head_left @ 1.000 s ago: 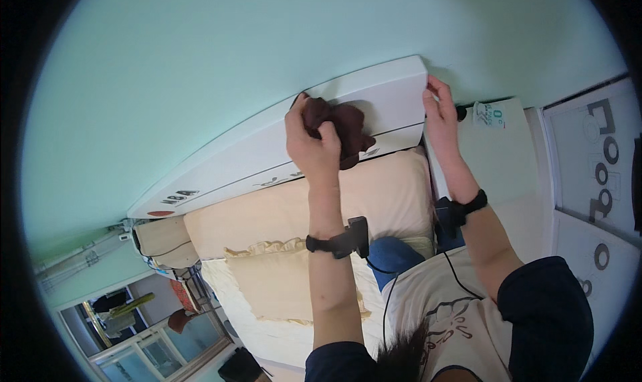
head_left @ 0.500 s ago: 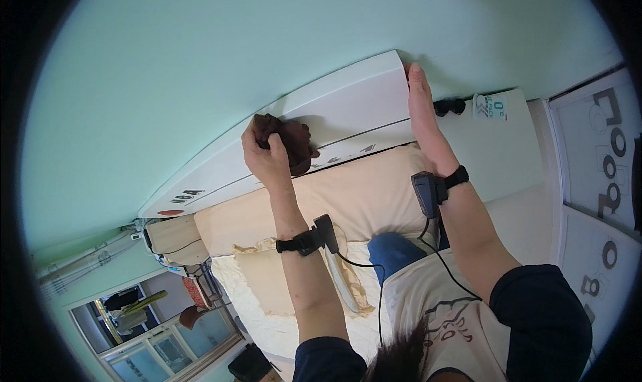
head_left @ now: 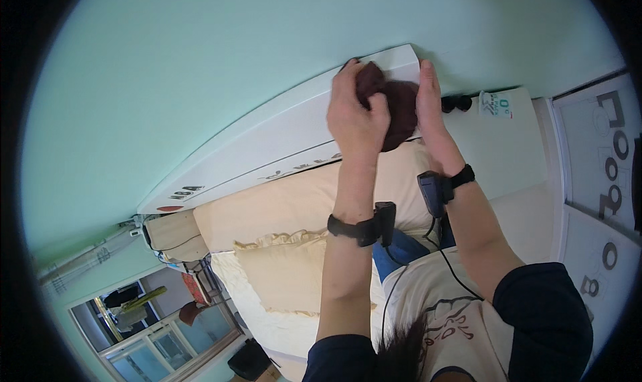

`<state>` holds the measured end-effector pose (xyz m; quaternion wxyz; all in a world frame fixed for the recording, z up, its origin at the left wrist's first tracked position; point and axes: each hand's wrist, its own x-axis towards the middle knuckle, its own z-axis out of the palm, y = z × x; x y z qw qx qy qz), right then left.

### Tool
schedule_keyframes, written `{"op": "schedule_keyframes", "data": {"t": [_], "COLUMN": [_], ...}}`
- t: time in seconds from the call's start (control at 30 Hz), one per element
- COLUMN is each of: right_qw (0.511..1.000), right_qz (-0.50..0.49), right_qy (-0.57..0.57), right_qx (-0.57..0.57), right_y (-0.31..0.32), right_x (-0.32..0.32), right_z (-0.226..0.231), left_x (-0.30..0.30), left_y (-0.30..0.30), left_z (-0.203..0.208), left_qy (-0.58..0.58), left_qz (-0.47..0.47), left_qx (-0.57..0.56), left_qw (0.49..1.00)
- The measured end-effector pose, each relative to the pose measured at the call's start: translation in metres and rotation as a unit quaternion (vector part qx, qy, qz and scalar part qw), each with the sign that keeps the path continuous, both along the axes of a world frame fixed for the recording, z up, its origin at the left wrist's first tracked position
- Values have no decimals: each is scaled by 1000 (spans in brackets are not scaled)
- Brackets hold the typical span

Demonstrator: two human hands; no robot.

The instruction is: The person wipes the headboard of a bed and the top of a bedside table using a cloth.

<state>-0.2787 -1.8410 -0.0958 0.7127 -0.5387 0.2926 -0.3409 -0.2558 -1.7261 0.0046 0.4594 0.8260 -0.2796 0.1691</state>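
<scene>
My left hand (head_left: 356, 122) is closed on a crumpled dark brown cloth (head_left: 401, 113), pressed against the white headboard (head_left: 287, 129) close to its right end. Part of the cloth bunches above the thumb and the rest hangs down over the headboard's face. At that same end, my right hand (head_left: 429, 101) lies along the side edge, fingers stretched upward and holding nothing. Only a narrow gap parts it from the cloth. Each wrist wears a black strap with a small cabled device.
Below the headboard lies a bed with a beige padded cushion (head_left: 267, 196) and a frilled pillow (head_left: 284, 268). Right of my right hand, a white bedside surface (head_left: 508, 148) carries dark sunglasses (head_left: 456, 104) and a small white-green packet (head_left: 496, 104). A pale green wall (head_left: 221, 68) rises behind.
My left hand has slid the brown cloth rightward and up along the headboard, from its middle to its right end. My right hand stays at the side edge, shifted only slightly.
</scene>
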Motion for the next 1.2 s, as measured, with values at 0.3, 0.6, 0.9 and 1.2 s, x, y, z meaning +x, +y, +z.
{"op": "schedule_keyframes", "data": {"t": [0.3,0.6,0.9,1.2], "right_qw": [998,992,920,861], "right_qz": [3,117,239,399], "right_qy": [40,-37,-118,-120], "right_qx": [-44,36,285,292], "right_y": [-5,-15,-45,-37], "right_x": [-5,-18,-76,-175], "right_z": [6,5,20,-22], "left_x": [24,-1,-57,-111], "left_y": [63,-4,-59,-3], "left_z": [4,-3,-13,-73], "left_qy": [63,43,440,584], "left_qz": [39,5,-168,-169], "left_qx": [33,-20,-273,-462], "left_qw": [997,999,839,646]}}
